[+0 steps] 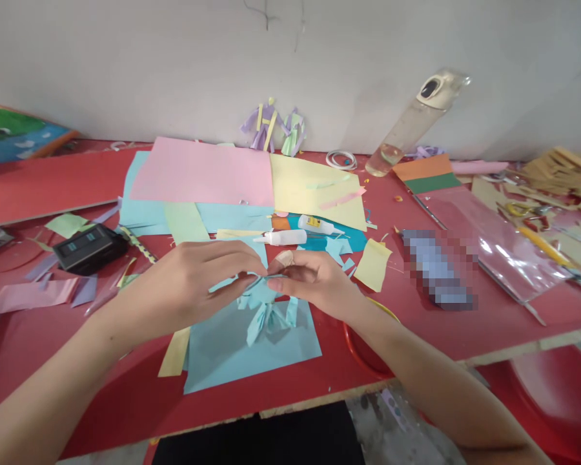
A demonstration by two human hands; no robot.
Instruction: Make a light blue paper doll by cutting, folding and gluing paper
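Between my two hands is a folded light blue paper figure [266, 297], with pleated pieces hanging from its lower side. My left hand [198, 278] pinches its upper left edge, fingers bent over it. From the other side my right hand [314, 281] grips the upper right edge with thumb and fingers. Below the figure lies a light blue paper sheet [252, 361]. Just beyond my fingers are a white glue bottle [286, 237] and a second glue bottle with a yellow label [317, 224].
Pink paper [208, 171] and yellow paper [314, 187] lie behind. Two paper dolls [264, 126] lean on the wall. A water bottle [407, 126] stands at the back right. A black device [90, 248] sits left; a clear pouch [503, 239] lies right among scraps.
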